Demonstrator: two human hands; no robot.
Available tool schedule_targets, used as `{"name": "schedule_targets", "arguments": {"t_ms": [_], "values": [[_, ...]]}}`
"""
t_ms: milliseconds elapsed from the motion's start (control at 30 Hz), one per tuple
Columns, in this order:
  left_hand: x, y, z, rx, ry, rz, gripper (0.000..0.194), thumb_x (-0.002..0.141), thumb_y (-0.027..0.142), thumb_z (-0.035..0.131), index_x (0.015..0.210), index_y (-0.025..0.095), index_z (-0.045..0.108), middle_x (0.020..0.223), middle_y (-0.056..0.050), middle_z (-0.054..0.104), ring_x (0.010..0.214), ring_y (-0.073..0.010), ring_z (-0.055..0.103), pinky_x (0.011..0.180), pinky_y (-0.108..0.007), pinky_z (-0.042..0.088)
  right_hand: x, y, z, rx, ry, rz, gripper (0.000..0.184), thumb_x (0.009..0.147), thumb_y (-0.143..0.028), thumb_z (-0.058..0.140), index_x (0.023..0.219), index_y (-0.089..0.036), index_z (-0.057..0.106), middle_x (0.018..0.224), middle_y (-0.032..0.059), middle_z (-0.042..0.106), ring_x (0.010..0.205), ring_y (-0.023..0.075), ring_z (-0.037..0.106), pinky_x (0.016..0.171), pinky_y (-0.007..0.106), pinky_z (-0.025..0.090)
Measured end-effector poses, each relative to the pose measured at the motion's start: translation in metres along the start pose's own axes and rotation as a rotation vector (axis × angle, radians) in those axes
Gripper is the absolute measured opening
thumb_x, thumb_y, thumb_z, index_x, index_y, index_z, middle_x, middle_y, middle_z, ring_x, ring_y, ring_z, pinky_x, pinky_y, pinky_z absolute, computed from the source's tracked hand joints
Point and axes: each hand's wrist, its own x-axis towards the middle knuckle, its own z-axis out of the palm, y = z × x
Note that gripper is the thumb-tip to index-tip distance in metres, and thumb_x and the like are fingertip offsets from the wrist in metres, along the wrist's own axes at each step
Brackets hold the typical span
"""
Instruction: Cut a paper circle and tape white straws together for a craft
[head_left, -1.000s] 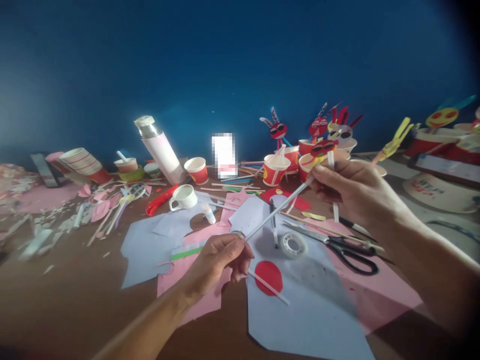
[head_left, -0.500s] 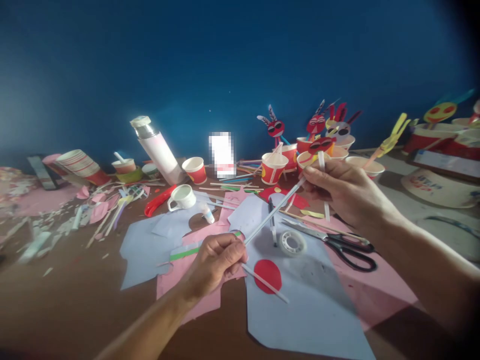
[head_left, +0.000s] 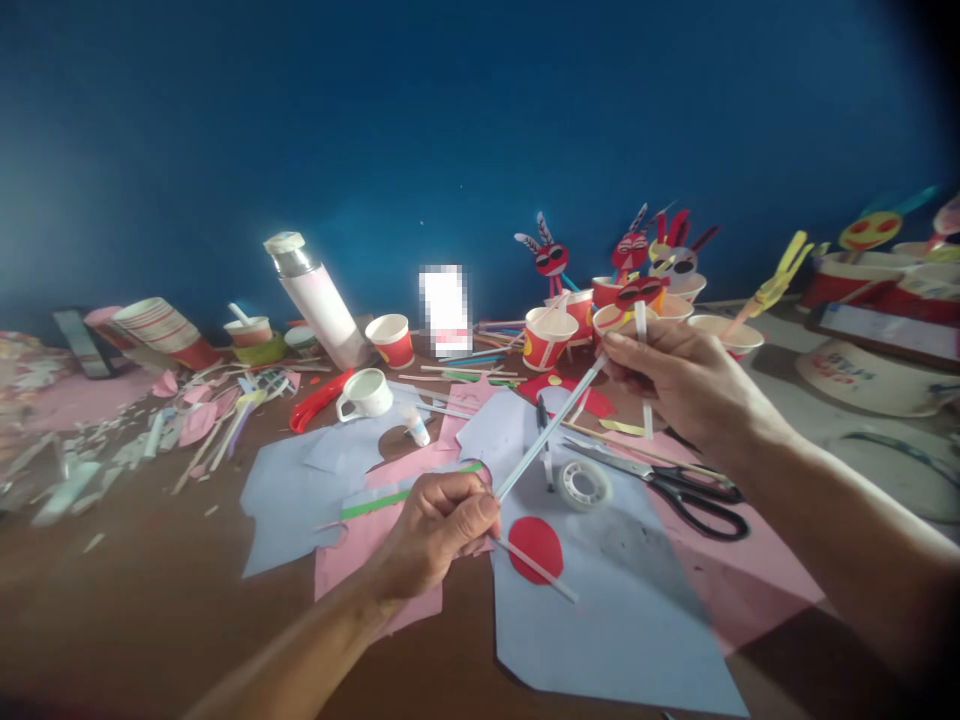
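Note:
A thin white straw (head_left: 546,432) stretches slantwise between my two hands above the papers. My left hand (head_left: 454,515) pinches its lower end, and a white piece (head_left: 540,570) sticks out from under these fingers toward the lower right. At the upper end, my right hand (head_left: 660,375) is closed round the straw between thumb and fingers. Another white length (head_left: 641,322) stands up beside the right thumb and shows again below the hand; whether these are all one bent straw I cannot tell. Beneath them lie a red paper circle (head_left: 535,551) and a pale blue sheet (head_left: 592,640).
Scissors (head_left: 682,490), a tape roll (head_left: 585,486) and a pen (head_left: 544,445) lie under my right arm. Behind are a mug (head_left: 365,394), a thermos (head_left: 319,305) and red paper cups (head_left: 551,335) with paper figures. Scraps (head_left: 150,435) litter the left side.
The left hand has shifted slightly right and down along with the straw's lower end. Both hands keep their hold, and the things on the table stay where they were.

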Motion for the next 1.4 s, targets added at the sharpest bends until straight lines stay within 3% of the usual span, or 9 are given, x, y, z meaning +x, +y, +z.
{"name": "schedule_targets", "arguments": {"t_ms": [133,300,400,633,900,1033,1200,1300,1400], "values": [[-0.002,-0.002,-0.001,0.052,-0.045,-0.133,0.039,0.082,0.046,0.057,0.063,0.013,0.059,0.048,0.004,0.041,0.043,-0.0064,0.036,0.045,-0.021,0.027,0.002,-0.001,-0.004,-0.019,-0.094,0.045,0.032,0.087,-0.031,0.054,0.059,-0.017,0.050,0.054,-0.0035,0.044,0.049,0.0063,0.034,0.047,0.027,0.022],[0.001,-0.004,-0.002,-0.039,-0.146,-0.158,0.066,0.085,0.065,0.033,0.086,0.010,0.069,0.069,-0.009,0.062,0.058,-0.0149,0.056,0.054,-0.026,0.042,-0.004,-0.007,-0.002,-0.009,-0.192,0.068,0.033,0.085,-0.037,0.057,0.059,-0.017,0.051,0.051,-0.0043,0.044,0.045,0.0058,0.035,0.044,0.024,0.024],[0.004,-0.005,0.000,-0.075,-0.099,-0.139,0.054,0.084,0.060,0.043,0.090,0.012,0.067,0.074,-0.008,0.063,0.061,-0.0152,0.058,0.054,-0.025,0.042,-0.013,-0.013,0.011,-0.061,-0.302,0.064,0.034,0.083,-0.038,0.057,0.059,-0.017,0.051,0.051,-0.0042,0.047,0.046,0.0064,0.039,0.044,0.022,0.028],[0.002,-0.007,0.012,-0.174,-0.040,-0.196,0.037,0.073,0.046,0.070,0.085,0.012,0.060,0.071,-0.005,0.063,0.059,-0.0108,0.055,0.055,-0.021,0.041,-0.035,-0.003,0.051,-0.166,-0.393,0.182,0.031,0.081,-0.035,0.057,0.058,-0.018,0.048,0.050,-0.0053,0.048,0.045,0.0065,0.041,0.043,0.020,0.031],[0.003,-0.007,0.012,-0.138,0.062,-0.200,0.026,0.075,0.034,0.071,0.074,0.011,0.058,0.061,-0.001,0.061,0.051,-0.0091,0.055,0.051,-0.020,0.044,-0.046,0.007,0.063,-0.089,-0.511,0.170,0.029,0.083,-0.037,0.057,0.064,-0.016,0.054,0.056,-0.0041,0.051,0.051,0.0073,0.044,0.047,0.020,0.033],[-0.001,-0.009,0.013,-0.106,0.054,-0.200,0.030,0.074,0.039,0.070,0.071,0.011,0.059,0.058,-0.002,0.061,0.048,-0.0094,0.055,0.049,-0.020,0.043,-0.042,0.009,0.060,-0.099,-0.484,0.169,0.030,0.084,-0.033,0.056,0.060,-0.016,0.053,0.054,-0.0032,0.052,0.049,0.0075,0.046,0.046,0.020,0.033],[-0.008,-0.015,0.024,-0.053,-0.055,-0.334,0.034,0.070,0.042,0.073,0.066,0.011,0.059,0.055,-0.003,0.060,0.045,-0.0089,0.053,0.046,-0.020,0.043,-0.025,-0.007,0.030,0.088,-0.121,0.043,0.034,0.083,-0.042,0.059,0.061,-0.017,0.050,0.049,-0.0058,0.045,0.042,0.0054,0.038,0.041,0.019,0.029],[-0.005,-0.014,0.025,-0.114,0.003,-0.269,0.034,0.074,0.043,0.069,0.067,0.011,0.058,0.057,-0.003,0.061,0.046,-0.0094,0.056,0.048,-0.021,0.044,-0.022,-0.017,0.020,0.078,-0.214,0.074,0.036,0.083,-0.046,0.058,0.062,-0.017,0.052,0.049,-0.0047,0.046,0.043,0.0058,0.040,0.041,0.019,0.029],[-0.001,-0.011,0.020,-0.148,0.031,-0.212,0.033,0.076,0.042,0.067,0.071,0.011,0.059,0.057,-0.003,0.061,0.046,-0.0098,0.057,0.047,-0.020,0.044,-0.023,-0.014,0.025,0.056,-0.343,0.143,0.039,0.088,-0.050,0.048,0.075,-0.015,0.060,0.056,-0.0025,0.050,0.046,0.0062,0.043,0.043,0.020,0.032]]}}
